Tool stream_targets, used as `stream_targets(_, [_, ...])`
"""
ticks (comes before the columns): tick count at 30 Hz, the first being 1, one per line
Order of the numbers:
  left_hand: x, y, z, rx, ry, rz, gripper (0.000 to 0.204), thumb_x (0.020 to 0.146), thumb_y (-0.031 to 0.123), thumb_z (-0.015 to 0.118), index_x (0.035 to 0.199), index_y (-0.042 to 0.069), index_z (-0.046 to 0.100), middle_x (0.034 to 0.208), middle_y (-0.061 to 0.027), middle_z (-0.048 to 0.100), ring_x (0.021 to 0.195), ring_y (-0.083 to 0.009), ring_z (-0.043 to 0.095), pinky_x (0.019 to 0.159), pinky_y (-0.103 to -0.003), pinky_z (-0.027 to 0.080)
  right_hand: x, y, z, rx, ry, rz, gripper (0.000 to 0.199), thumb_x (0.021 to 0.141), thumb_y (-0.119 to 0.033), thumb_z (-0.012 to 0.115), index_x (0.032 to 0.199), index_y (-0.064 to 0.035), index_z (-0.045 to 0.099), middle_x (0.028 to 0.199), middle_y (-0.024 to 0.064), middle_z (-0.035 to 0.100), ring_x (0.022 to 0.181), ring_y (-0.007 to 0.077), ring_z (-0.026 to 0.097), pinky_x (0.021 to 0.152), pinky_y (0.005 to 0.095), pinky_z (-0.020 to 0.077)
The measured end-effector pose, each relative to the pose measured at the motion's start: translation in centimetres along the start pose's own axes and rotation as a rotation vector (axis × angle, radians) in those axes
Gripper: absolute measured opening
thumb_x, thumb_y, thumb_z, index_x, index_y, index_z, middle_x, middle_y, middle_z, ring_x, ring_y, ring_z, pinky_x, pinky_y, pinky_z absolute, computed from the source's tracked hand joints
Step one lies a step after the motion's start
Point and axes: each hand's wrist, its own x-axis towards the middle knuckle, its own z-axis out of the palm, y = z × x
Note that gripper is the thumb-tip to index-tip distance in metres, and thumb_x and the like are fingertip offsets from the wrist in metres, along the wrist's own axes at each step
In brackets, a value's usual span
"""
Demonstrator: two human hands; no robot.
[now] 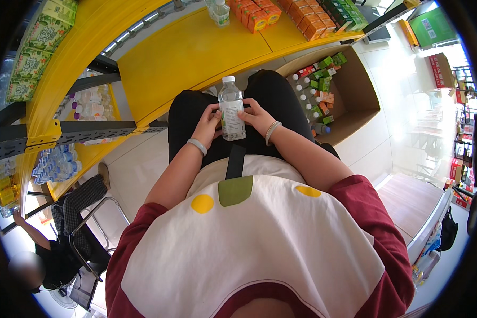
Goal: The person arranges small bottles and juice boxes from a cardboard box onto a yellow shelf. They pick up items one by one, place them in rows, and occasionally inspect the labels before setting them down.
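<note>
A clear plastic bottle (231,117) with a white cap and a pale printed label stands upright over my lap, held from both sides. The fingers of my left hand (209,126) wrap round its left side. On the other side, my right hand (257,117) grips it with the thumb on the label. Beyond my knees lies the yellow shelf board (180,63). To the right of my legs sits an open cardboard box (355,106) with bottles (305,95) and small green and orange cartons (324,84) in it.
At the shelf's far edge stand orange cartons (255,16), green cartons (344,15) and another clear bottle (220,14). Shelves on the left hold bottled drinks (58,163). A person (58,259) sits on a metal-framed chair (98,228) at the lower left. A wooden-topped table (408,204) is at the right.
</note>
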Motion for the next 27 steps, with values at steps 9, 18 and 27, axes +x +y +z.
stream_targets(9, [0.1, -0.1, -0.1, 0.004, 0.004, -0.010, 0.019, 0.092, 0.022, 0.040, 0.110, 0.018, 0.044, 0.098, -0.0019, 0.047, 0.101, -0.0171, 0.046, 0.086, -0.040, 0.037, -0.1, -0.1, 0.1, 0.005, 0.016, 0.000, 0.042, 0.085, -0.019, 0.055, 0.120, -0.0055, 0.036, 0.106, 0.0175, 0.055, 0.101, 0.0214, 0.051, 0.087, 0.0327, 0.0403])
stream_targets(18, [0.2, -0.2, -0.3, -0.013, 0.018, -0.009, 0.022, 0.092, 0.015, 0.039, 0.113, 0.018, 0.043, 0.103, -0.0037, 0.045, 0.103, -0.0192, 0.046, 0.086, -0.040, 0.039, -0.2, -0.5, 0.3, 0.082, 0.021, 0.002, 0.042, 0.085, -0.015, 0.054, 0.123, -0.0039, 0.039, 0.105, 0.0106, 0.054, 0.099, 0.0181, 0.050, 0.088, 0.0308, 0.0405])
stream_targets(27, [0.1, 0.0, -0.3, 0.013, 0.029, -0.020, 0.024, 0.092, 0.013, 0.036, 0.115, 0.020, 0.041, 0.107, -0.0043, 0.049, 0.098, -0.0168, 0.048, 0.085, -0.041, 0.037, 0.3, 0.2, 0.0, 0.180, -0.021, 0.015, 0.041, 0.088, -0.014, 0.050, 0.125, -0.0018, 0.039, 0.112, 0.0073, 0.051, 0.102, 0.0161, 0.049, 0.089, 0.0299, 0.0399])
